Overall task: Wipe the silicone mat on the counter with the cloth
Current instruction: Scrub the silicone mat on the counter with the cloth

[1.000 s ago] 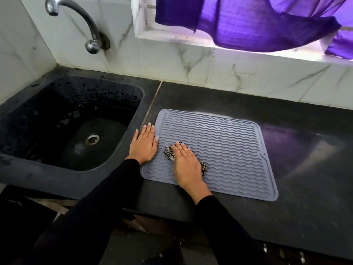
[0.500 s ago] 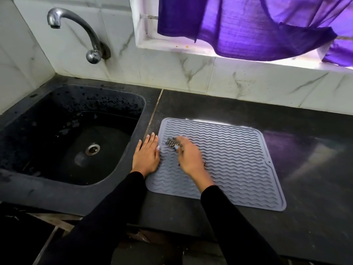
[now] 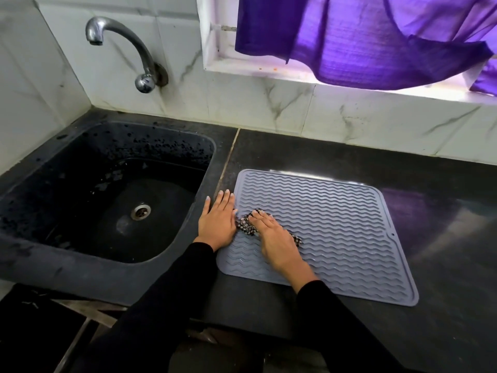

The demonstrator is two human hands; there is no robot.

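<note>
A grey silicone mat [image 3: 336, 224] with wavy ridges lies flat on the black counter [image 3: 443, 238], right of the sink. My right hand [image 3: 274, 239] presses a small black-and-white checked cloth [image 3: 246, 224] onto the mat's left part, fingers spread flat over it; the cloth shows at both sides of the hand. My left hand [image 3: 218, 219] lies flat, fingers together, on the mat's left edge and the counter beside it, holding nothing.
A black sink [image 3: 107, 200] with a steel drain sits at the left, a chrome tap [image 3: 121, 47] on the tiled wall above it. A purple curtain [image 3: 363, 36] hangs over the window ledge at the back. The counter's front edge runs just below the mat.
My right hand slid the cloth toward the mat's far left, then back nearer. My left hand stayed on the mat's left edge. The view tilted slightly.
</note>
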